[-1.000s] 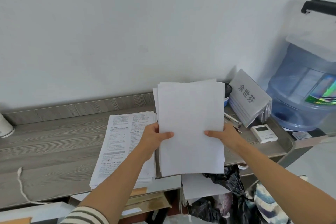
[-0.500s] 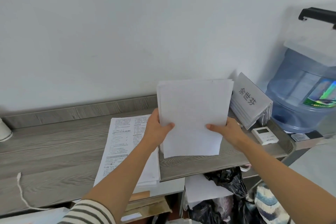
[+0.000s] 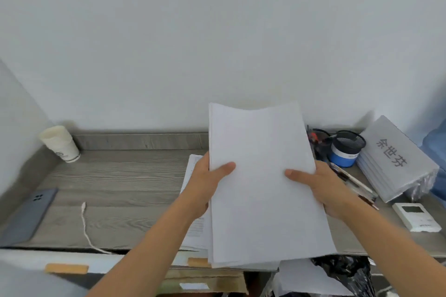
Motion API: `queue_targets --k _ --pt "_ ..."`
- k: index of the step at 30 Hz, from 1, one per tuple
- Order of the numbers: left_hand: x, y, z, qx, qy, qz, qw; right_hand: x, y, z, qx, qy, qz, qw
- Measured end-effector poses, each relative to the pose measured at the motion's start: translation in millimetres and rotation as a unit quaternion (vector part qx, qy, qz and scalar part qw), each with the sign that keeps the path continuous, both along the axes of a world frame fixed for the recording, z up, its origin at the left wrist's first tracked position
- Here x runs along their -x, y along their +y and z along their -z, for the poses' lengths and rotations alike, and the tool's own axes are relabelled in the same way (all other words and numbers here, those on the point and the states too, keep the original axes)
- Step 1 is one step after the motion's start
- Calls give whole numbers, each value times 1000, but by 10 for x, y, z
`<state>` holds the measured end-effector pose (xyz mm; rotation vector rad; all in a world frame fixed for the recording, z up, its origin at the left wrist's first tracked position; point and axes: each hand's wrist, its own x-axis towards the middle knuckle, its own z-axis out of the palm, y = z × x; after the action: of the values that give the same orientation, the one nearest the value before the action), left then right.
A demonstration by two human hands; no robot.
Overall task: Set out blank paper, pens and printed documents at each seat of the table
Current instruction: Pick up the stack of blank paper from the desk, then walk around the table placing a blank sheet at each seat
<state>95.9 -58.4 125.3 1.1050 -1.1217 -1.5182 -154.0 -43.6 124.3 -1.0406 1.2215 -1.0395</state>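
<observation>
My left hand (image 3: 205,183) and right hand (image 3: 321,188) both grip the blank paper stack (image 3: 263,176), thumbs on top; the grey placard (image 3: 395,154) nearby reads 余世芬.

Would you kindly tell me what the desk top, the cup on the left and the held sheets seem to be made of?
The desk top: probably grey wood-look laminate, matte, with streaky grain lines. The cup: likely paper, off-white, matte, with stacked rims showing. The sheets: thin white paper, matte, its top edge sagging in soft waves.
</observation>
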Motion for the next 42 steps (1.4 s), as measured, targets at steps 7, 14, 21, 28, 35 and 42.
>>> queue_targets --k 7,14,21,28,35,42 --pt "-775 424 -64 -109 173 -190 960 -687 -236 147 -170 -103 -290 936" --pt "-902 1295 212 -90 214 -457 859 -1178 -392 433 -263 -45 -492 829" --pt "-480 3008 499 -134 252 -676 679 -1613 410 614 -261 39 -633 728" --pt "668 4448 655 -107 338 -749 560 -1775 1623 689 -72 82 -732 672" --pt "1876 5612 731 -87 299 -804 507 -1803 3223 629 -60 41 -809 584" --pt "2611 6647 738 -46 297 -896 327 -1645 4649 769 -42 43 -870 490"
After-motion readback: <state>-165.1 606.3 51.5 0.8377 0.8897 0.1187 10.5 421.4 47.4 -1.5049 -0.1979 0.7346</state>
